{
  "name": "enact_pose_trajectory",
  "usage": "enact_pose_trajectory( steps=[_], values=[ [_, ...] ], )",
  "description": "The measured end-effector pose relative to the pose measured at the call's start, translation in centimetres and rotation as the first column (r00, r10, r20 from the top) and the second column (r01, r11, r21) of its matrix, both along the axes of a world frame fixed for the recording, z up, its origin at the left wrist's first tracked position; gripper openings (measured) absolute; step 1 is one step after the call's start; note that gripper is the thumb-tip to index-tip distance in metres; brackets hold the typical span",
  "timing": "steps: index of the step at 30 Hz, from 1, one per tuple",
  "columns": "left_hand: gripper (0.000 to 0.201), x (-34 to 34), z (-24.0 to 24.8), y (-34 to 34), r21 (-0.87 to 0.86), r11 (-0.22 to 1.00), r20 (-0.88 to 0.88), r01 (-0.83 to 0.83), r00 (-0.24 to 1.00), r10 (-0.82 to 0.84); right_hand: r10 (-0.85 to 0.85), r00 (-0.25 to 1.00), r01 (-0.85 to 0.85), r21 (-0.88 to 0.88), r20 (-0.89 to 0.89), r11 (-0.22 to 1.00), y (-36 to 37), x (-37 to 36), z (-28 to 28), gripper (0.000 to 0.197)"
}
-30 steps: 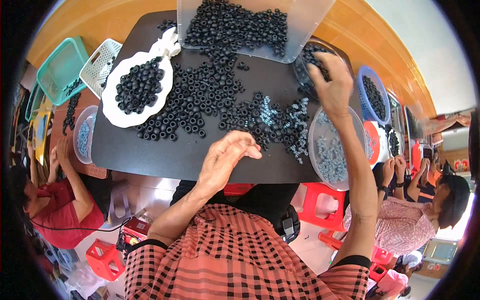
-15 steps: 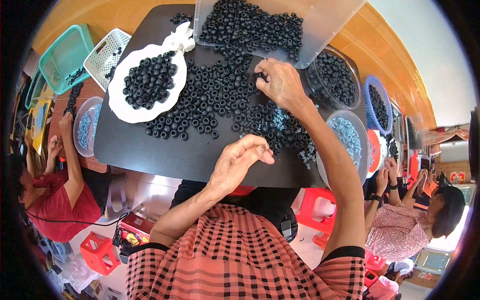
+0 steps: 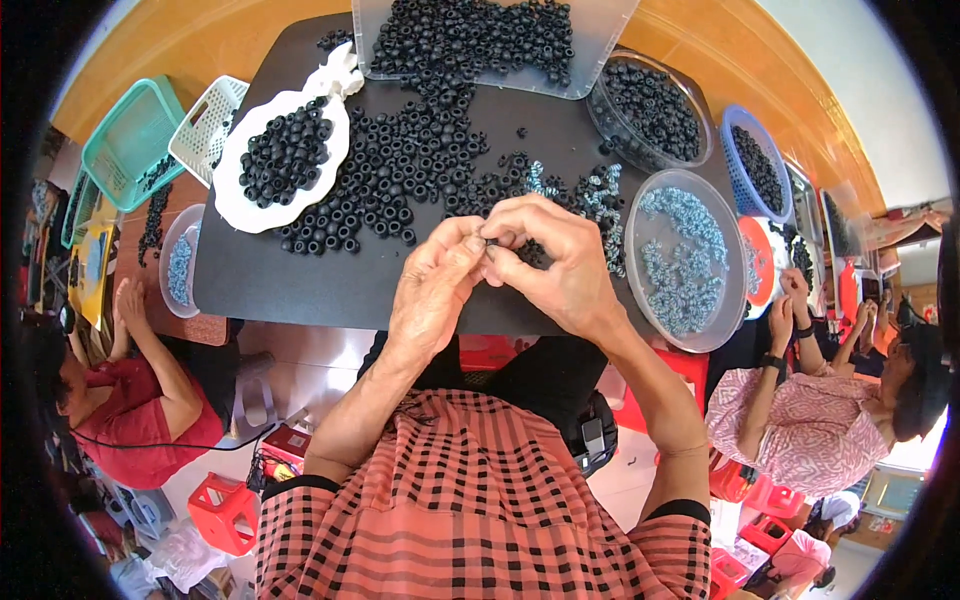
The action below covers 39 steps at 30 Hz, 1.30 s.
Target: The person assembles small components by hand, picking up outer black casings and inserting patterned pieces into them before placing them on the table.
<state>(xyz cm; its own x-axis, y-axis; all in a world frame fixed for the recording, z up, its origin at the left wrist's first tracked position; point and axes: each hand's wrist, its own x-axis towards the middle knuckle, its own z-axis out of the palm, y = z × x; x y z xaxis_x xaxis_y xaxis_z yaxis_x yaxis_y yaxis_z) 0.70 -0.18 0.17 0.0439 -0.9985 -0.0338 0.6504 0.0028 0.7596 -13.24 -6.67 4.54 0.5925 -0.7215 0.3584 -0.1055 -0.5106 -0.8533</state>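
Note:
My left hand (image 3: 432, 285) and my right hand (image 3: 560, 262) meet above the near side of the dark table (image 3: 290, 290). Thumbs and fingers of both are pinched together around something small and dark that I cannot make out. Just beyond them spreads a heap of round black pieces with holes (image 3: 395, 165). Small blue-and-white pieces (image 3: 603, 200) lie with black ones to the right of that heap. On the left, a white leaf-shaped dish (image 3: 238, 195) carries a mound of round black pieces (image 3: 285, 155).
A clear bin (image 3: 612, 30) of black pieces lies tipped at the back. At right stand a clear bowl (image 3: 702, 150) of black pieces, a round tub (image 3: 640, 305) of blue ones and a blue basket (image 3: 738, 180). People sit at left (image 3: 150, 430) and right (image 3: 800, 425).
My right hand has come back from the black heap near the bin to join my left hand. My left hand has risen slightly, and their fingertips now meet. The view has shifted a little.

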Motion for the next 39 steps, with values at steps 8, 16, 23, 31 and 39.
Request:
enact_pose_trajectory(
  steps=[8, 16, 23, 31, 39],
  values=[
    [0.021, 0.0, -0.1, 0.3, 0.027, 0.994, 0.088, 0.110, 0.990, -0.112, -0.103, 0.995, 0.102, -0.074, -0.007, 0.992, 1.4, -1.3, -0.2, 0.013],
    [0.017, 0.0, -0.1, 0.5, 0.002, 1.000, 0.418, 0.019, 0.908, -0.018, -0.092, 0.996, 0.092, 0.071, -0.005, 0.993, 1.4, -1.4, 0.2, 0.012],
    [0.020, 0.4, 0.6, 0.9, -0.020, 0.999, 0.599, 0.038, 0.800, -0.018, -0.071, 0.996, 0.079, 0.182, -0.051, 0.980, 1.0, -1.6, -0.4, 0.012],
    [0.017, 0.9, 0.8, 0.4, -0.010, 0.999, 0.639, 0.052, 0.768, -0.033, -0.100, 0.995, 0.095, 0.335, -0.003, 0.938, 1.2, -2.1, -1.3, 0.013],
    [0.016, 0.5, 0.3, 0.2, -0.051, 0.998, 0.484, 0.039, 0.875, -0.010, -0.115, 0.993, 0.113, 0.196, -0.005, 0.974, 1.7, -1.5, -0.6, 0.015]
  ],
)
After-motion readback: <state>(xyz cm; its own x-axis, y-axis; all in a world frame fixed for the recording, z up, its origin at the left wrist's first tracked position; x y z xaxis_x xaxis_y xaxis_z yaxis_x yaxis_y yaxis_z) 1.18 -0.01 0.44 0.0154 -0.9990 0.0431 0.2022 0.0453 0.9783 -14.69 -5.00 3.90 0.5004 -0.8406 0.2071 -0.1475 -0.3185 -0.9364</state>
